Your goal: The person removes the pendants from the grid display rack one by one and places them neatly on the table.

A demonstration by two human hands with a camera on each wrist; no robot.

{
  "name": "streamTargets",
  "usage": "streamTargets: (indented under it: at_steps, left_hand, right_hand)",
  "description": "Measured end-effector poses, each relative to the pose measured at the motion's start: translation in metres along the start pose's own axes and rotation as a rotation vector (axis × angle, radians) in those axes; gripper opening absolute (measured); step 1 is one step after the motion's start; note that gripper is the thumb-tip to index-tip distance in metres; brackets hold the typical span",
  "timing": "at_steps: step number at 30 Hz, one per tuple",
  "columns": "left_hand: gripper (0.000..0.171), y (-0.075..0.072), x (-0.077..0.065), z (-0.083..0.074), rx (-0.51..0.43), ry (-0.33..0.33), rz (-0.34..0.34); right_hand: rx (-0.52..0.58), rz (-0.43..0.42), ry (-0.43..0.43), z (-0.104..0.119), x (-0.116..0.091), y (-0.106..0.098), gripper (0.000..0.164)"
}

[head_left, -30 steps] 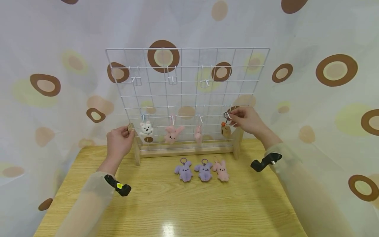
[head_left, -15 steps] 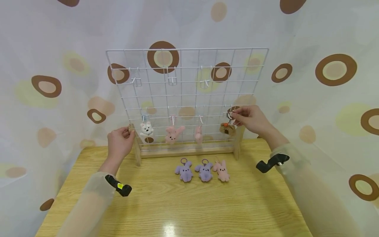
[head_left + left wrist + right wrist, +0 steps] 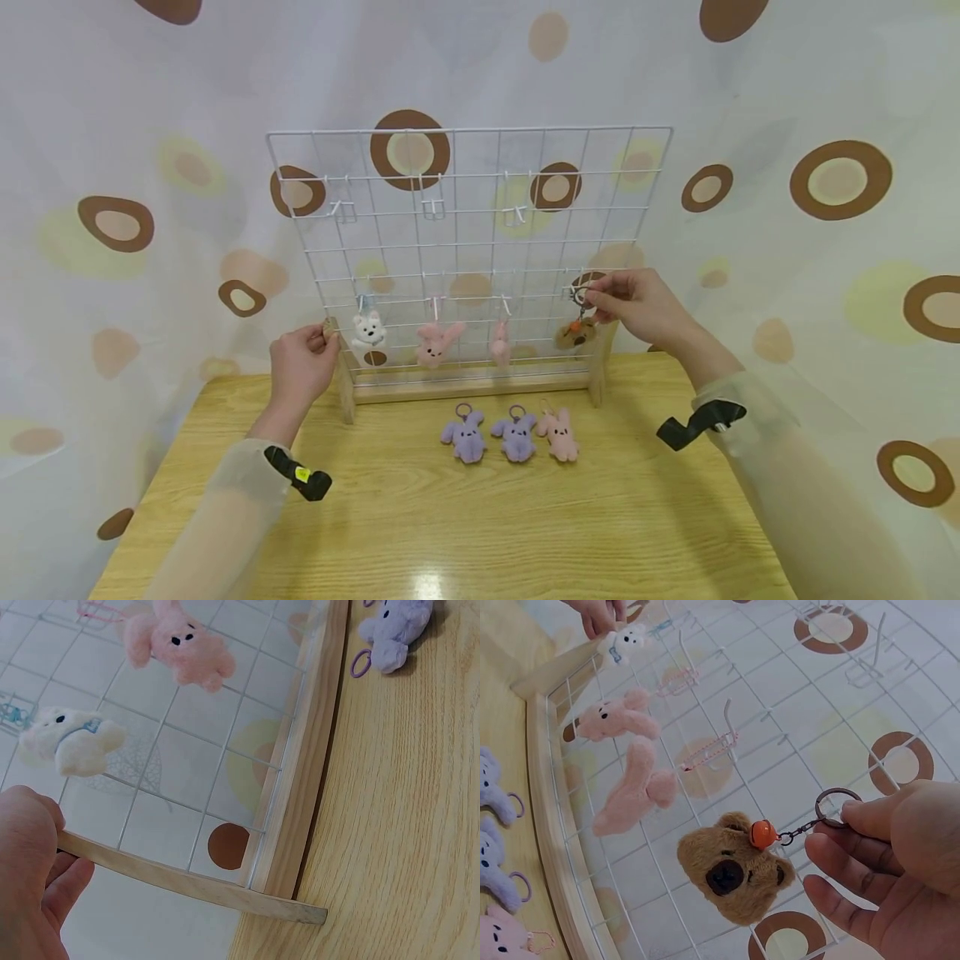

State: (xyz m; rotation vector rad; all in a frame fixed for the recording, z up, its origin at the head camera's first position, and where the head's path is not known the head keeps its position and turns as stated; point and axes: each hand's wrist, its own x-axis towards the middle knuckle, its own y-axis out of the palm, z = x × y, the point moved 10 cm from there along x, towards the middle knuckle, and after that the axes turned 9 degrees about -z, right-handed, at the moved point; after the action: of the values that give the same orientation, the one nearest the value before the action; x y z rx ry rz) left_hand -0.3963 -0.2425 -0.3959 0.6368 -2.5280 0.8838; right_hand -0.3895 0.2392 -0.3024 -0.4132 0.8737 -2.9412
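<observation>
My right hand (image 3: pixel 637 307) pinches the dark metal key ring (image 3: pixel 837 807) of a brown bear-head keychain (image 3: pixel 735 866). A short chain and an orange bell (image 3: pixel 763 834) join the ring to the fuzzy head, which dangles before the lower right of a white wire grid (image 3: pixel 457 244). My left hand (image 3: pixel 302 362) grips the top of the left wooden upright (image 3: pixel 172 879) of the grid's stand. On the lower hooks hang a white dog keychain (image 3: pixel 369 330), a pink bunny keychain (image 3: pixel 435 343) and another pink bunny (image 3: pixel 500 342) turned sideways.
Two purple plush keychains (image 3: pixel 468 437) and a pink bunny keychain (image 3: pixel 561 435) lie on the wooden table (image 3: pixel 450 525) before the stand's base bar (image 3: pixel 472 390). Bare white hooks (image 3: pixel 432 207) stick out higher on the grid. A patterned cloth (image 3: pixel 750 100) hangs behind.
The brown bear head has swung round on its chain, and its muzzle now shows in the head view. My right hand and forearm have shifted slightly right. My left hand keeps its grip on the upright.
</observation>
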Motion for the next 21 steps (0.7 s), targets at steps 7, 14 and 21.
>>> streamTargets:
  at_steps: [7,14,21]
  left_hand:
    - [0.028,0.001,0.000,0.002,0.000,-0.003,0.002]
    - [0.031,0.002,0.000,0.003,0.001,-0.010,0.009]
    - [0.031,0.003,0.000,0.002,-0.006,-0.011,0.012]
  right_hand:
    - [0.003,0.017,-0.010,0.004,-0.009,0.002,0.021]
    - [0.013,0.048,-0.049,0.013,-0.017,0.008,0.018]
    - [-0.002,0.080,-0.100,0.018,-0.026,0.020,0.015]
